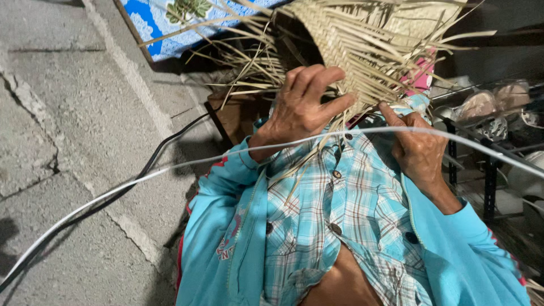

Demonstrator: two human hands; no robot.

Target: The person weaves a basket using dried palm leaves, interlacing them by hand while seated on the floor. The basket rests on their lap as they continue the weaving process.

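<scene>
Left hand clamps fingers around lower edge of half-woven palm-leaf basket, raised above lap. Right hand at basket's right edge, forefinger stretched up onto loose strips; grip unclear. White cable crosses plaid shirt. Concrete floor on left side.

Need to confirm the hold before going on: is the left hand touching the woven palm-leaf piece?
Touching. The head view shows the left hand with its fingers curled over the lower edge of the woven palm-leaf piece, thumb pressed against the strips.
</scene>
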